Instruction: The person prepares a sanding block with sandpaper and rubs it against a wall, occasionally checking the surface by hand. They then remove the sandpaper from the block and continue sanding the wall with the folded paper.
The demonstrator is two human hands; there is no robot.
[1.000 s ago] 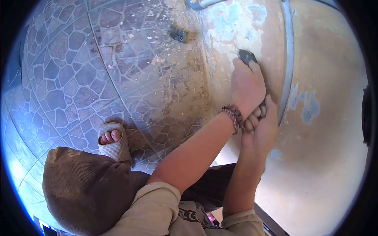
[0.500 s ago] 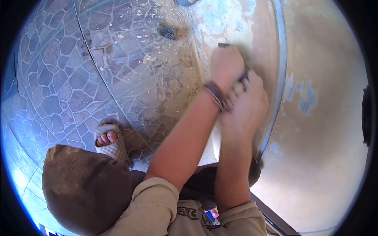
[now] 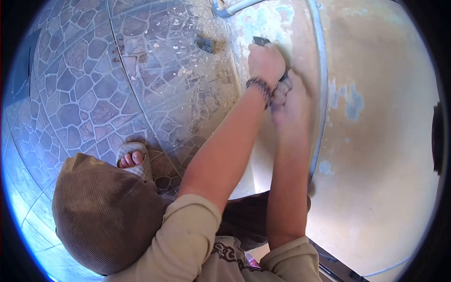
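Note:
Fingers of my left hand (image 3: 267, 62) are wrapped round a dark tool (image 3: 261, 41), whose flat end sticks out past the fist against the peeling, bluish-white patch of wall (image 3: 263, 21). Just below and to the right, my right hand (image 3: 291, 96) is closed on the lower part of the same tool, most of which both fists hide. A patterned bracelet (image 3: 260, 89) circles the left wrist. The two hands are close together beside the grey pipe (image 3: 321, 70) on the wall.
Stone-patterned floor tiles (image 3: 89, 94) lie at the left, with pale flakes scattered near the wall. A small dark box-like object (image 3: 205, 44) stands near the wall's foot. My sandalled foot (image 3: 134, 160) is on the tiles. More pipe (image 3: 239, 5) shows at the top.
Both hands have moved up the wall with the tool. The view has shifted slightly, and more pipe shows at the top.

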